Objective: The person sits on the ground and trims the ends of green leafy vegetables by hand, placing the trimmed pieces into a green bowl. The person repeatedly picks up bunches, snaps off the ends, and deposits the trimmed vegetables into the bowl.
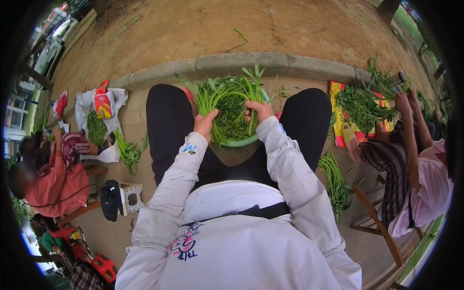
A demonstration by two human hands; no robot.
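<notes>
Between my knees stands a pale green basin [242, 142] heaped with picked green leaves [229, 117]. My left hand [206, 125] grips a thick bunch of long-stemmed leafy greens [210, 99], which looks like water spinach, over the basin's left side. Its stems arch across the top of the basin. Several more green stems [252, 127] run through the grip of my right hand [260, 111], at the basin's right side, with leaf tips rising above the fist. My fingers hide where the stems are pinched.
Loose bunches of greens lie on the pavement at left [128, 152] and right [335, 185]. A concrete kerb [243, 63] runs beyond the basin. A white stool [131, 197] stands at left. Seated co-workers flank me; the right one holds greens above a red-and-yellow sack [338, 128].
</notes>
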